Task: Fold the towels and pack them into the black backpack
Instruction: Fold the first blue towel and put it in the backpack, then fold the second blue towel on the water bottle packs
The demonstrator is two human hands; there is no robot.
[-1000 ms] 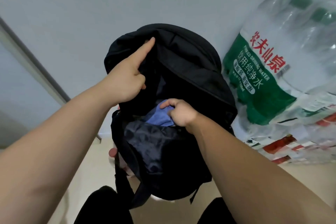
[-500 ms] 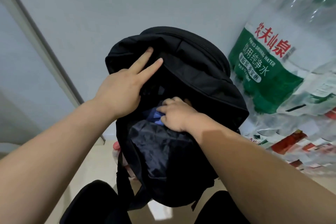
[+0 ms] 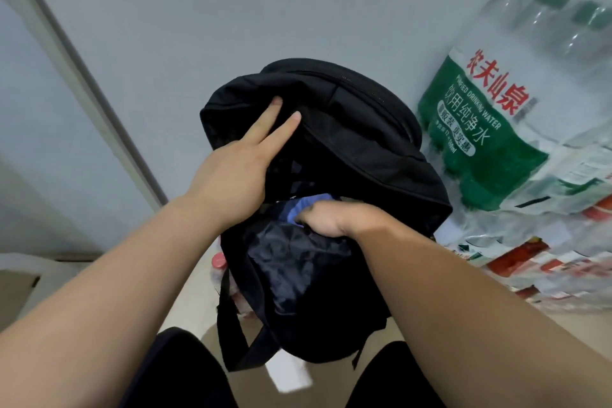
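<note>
The black backpack (image 3: 364,142) stands upright between my knees with its main compartment gaping open. My left hand (image 3: 231,175) lies on the upper flap, two straight fingers pressing it back toward the wall. Inside the opening, my right hand (image 3: 331,219) grips a blue towel (image 3: 299,209) with curled fingers, low in the compartment against the dark lining. Only a small part of the towel shows; the remainder is hidden by my hand and the bag.
A shrink-wrapped pack of green-labelled water bottles (image 3: 490,129) leans against the wall right of the bag, with more packs (image 3: 530,262) below it. A red-capped bottle (image 3: 218,262) sits behind the bag's left side. A door frame (image 3: 82,76) runs at left.
My right hand has pushed the blue towel deeper into the bag, so less of it shows. My left hand went from one pointing finger to two fingers flat on the flap.
</note>
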